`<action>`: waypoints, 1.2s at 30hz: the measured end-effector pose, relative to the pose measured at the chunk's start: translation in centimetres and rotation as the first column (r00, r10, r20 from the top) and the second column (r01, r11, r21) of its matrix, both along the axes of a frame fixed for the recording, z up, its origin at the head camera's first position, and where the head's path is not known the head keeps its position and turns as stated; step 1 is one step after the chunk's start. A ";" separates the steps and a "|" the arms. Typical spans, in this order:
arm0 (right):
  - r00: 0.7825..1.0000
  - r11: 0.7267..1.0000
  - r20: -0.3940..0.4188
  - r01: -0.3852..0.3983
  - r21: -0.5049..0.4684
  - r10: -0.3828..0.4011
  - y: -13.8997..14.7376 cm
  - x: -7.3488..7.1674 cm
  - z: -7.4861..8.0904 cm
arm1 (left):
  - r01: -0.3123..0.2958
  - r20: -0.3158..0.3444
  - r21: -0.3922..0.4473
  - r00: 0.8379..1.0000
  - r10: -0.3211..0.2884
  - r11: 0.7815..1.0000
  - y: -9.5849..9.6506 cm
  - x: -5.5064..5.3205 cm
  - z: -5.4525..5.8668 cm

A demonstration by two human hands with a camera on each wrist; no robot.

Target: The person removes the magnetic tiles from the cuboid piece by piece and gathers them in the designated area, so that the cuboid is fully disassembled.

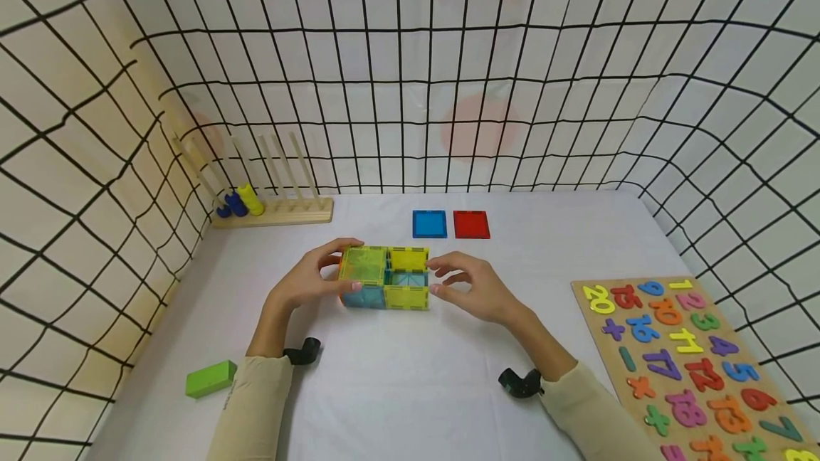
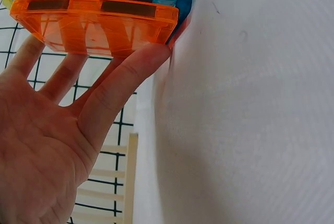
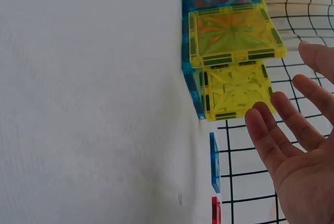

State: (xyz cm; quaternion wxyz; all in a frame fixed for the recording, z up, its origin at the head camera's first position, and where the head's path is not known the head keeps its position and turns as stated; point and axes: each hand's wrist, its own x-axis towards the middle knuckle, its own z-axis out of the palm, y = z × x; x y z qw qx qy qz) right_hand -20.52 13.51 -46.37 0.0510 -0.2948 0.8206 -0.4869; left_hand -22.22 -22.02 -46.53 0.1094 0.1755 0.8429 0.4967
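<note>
A box built from see-through magnetic tiles [image 1: 363,265] lies on the white cloth, with a yellow tile on top of its left half. Its right half is uncovered, with yellow tiles [image 3: 237,91] upright at front and back. My left hand [image 1: 306,279] grips the left end, thumb at the front and fingers behind; an orange tile [image 2: 94,28] faces the palm in the left wrist view. At the right end my right hand [image 1: 477,287] has its fingers loosely spread, fingertips close by the yellow tiles, holding nothing.
Behind the box lie a blue tile [image 1: 429,224] and a red tile [image 1: 471,224]. A wooden peg rack [image 1: 282,213] stands back left. A green block [image 1: 210,379] is front left, and a number puzzle board [image 1: 611,340] front right. Black-grid walls [image 1: 397,55] enclose the table.
</note>
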 end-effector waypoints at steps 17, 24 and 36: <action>0.998 0.997 0.002 -0.071 0.004 0.071 -1.2 1.0 -0.2 | 0.003 0.004 0.000 1.000 -0.003 1.000 0.0 0.0 0.1; 0.994 0.994 0.006 -0.110 0.016 0.110 -1.8 1.2 -0.5 | 0.005 0.004 0.007 1.000 -0.005 1.000 0.0 0.1 0.1; 0.996 0.995 0.013 -0.088 0.044 0.087 -2.1 1.3 -0.8 | 0.008 0.003 0.005 1.000 -0.008 1.000 0.1 0.2 0.1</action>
